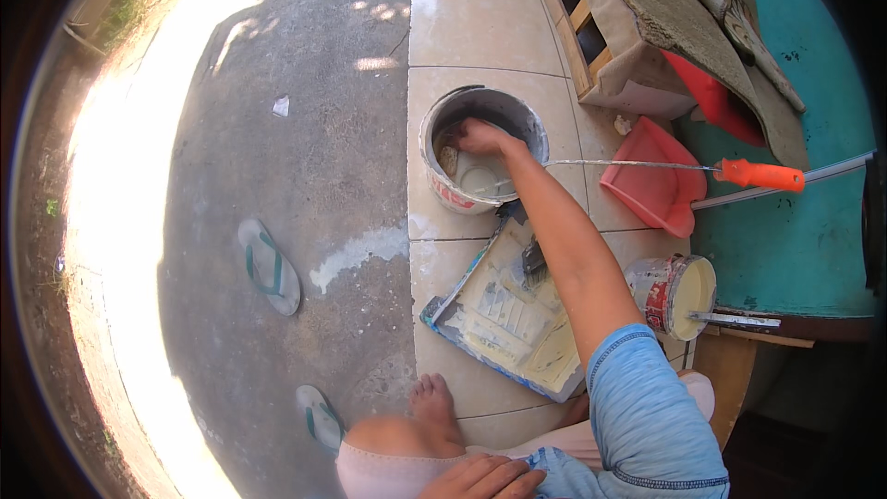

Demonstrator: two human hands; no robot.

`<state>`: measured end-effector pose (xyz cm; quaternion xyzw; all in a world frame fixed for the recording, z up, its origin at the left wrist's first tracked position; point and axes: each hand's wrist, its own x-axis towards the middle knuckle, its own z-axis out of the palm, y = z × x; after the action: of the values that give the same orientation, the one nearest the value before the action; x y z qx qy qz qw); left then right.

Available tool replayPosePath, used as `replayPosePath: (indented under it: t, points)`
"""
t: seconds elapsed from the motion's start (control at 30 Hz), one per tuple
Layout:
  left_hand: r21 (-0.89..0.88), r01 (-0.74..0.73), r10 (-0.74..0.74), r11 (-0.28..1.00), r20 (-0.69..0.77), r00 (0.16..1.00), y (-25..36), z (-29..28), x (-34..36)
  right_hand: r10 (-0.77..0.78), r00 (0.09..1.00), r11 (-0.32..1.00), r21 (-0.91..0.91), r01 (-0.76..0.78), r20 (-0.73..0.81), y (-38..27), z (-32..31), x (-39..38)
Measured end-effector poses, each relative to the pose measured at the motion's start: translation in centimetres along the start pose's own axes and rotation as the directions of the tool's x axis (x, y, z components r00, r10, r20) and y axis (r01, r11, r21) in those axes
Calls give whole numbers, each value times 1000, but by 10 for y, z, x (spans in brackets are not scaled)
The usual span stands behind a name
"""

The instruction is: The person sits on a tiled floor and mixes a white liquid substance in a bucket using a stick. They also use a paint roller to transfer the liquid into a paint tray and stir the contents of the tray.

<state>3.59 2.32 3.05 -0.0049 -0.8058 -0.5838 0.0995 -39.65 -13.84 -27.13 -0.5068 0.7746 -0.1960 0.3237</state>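
My right arm reaches across to a paint-stained bucket, and my right hand is down inside it. The fingers are bent and partly hidden, so what they grip does not show clearly. Beside them is a yellowish lump, and pale cloudy liquid lies in the bucket. A paint roller's orange handle sticks out to the right; its metal rod runs toward the bucket rim and behind my forearm, its far end hidden. My left hand rests on my lap at the lower edge, fingers stretched out and holding nothing.
A paint tray with cream paint and a dark brush lies below the bucket. A small paint pail, a red dustpan and a carpet-covered crate stand right. Flip-flops lie on the concrete left.
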Motion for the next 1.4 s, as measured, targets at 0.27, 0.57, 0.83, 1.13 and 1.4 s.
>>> replayPosePath:
  t: [0.27,0.57,0.83,1.13,1.4]
  points:
    - [-24,-11,11,1000,1,1000,0,4,3,-184,968,970,191,150,171,26,-9,-1]
    - [38,7,-7,999,6,1000,3,-1,3,-87,988,990,124,71,128,8,-11,-8]
    - [62,22,-21,998,-20,1000,1,2,1,-126,984,981,160,106,125,-24,-10,-21]
    - [29,-5,4,1000,3,1000,1,-3,4,-47,988,984,178,20,147,-14,-13,-17]
    - [61,25,-25,998,-3,1000,2,-2,0,-46,985,968,251,3,168,-24,3,-7]
